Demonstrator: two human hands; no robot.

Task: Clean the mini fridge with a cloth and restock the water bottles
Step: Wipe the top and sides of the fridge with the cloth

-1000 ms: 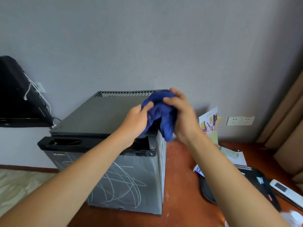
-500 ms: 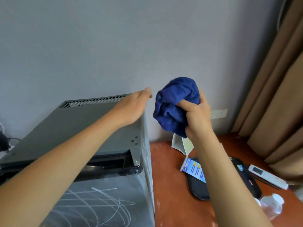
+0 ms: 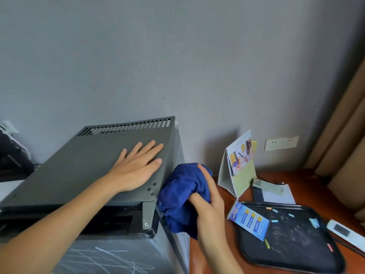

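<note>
My left hand (image 3: 136, 167) is lying flat, fingers straight, on the mini fridge (image 3: 94, 171) top, pointing toward its vented rear edge; my right hand (image 3: 209, 206) is gripping the bunched cloth (image 3: 181, 196) against the fridge's right side.

We count one mini fridge (image 3: 94, 171), one blue cloth (image 3: 180, 196) and two hands: left hand (image 3: 136, 167), right hand (image 3: 209, 206). On the desk (image 3: 223, 260) we count one black tray (image 3: 292, 234), one folded card stand (image 3: 237, 165), one blue leaflet (image 3: 249, 220) and one white remote (image 3: 345, 235). On the wall we count one socket plate (image 3: 281, 143).
</note>
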